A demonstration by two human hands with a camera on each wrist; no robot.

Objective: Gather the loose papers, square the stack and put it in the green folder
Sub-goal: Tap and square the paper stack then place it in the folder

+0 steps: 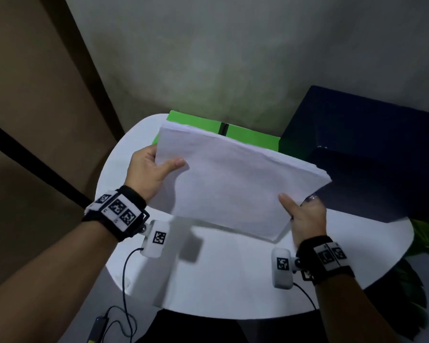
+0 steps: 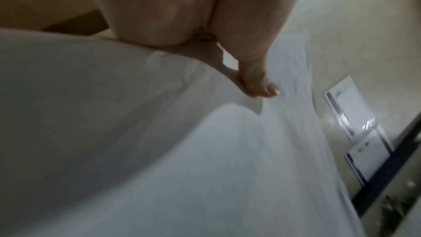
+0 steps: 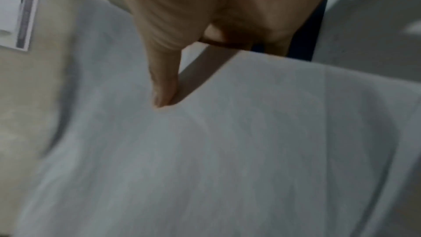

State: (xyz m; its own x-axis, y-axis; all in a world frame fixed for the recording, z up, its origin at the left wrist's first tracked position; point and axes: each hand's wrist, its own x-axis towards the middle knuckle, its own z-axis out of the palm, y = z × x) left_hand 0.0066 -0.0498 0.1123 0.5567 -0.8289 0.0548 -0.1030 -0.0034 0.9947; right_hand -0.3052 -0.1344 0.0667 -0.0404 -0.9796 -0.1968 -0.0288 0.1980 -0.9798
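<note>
A thick stack of white papers (image 1: 233,179) is held tilted above the white table (image 1: 233,280). My left hand (image 1: 151,167) grips its left edge, thumb on top and fingers hidden beneath. At the near right corner my right hand (image 1: 305,214) pinches the stack the same way. The wrist views are blurred: each shows a thumb pressed on the paper stack (image 2: 205,150) (image 3: 227,150), with the left hand (image 2: 250,82) and right hand (image 3: 164,82) at the sheet edges. The green folder (image 1: 248,137) lies behind the stack, mostly covered by it.
A dark navy box (image 1: 372,154) stands at the table's right rear, close to the stack's right edge. A grey wall rises behind the table. Green leaves (image 1: 426,233) show at the right. Cables (image 1: 124,313) hang near the front left edge.
</note>
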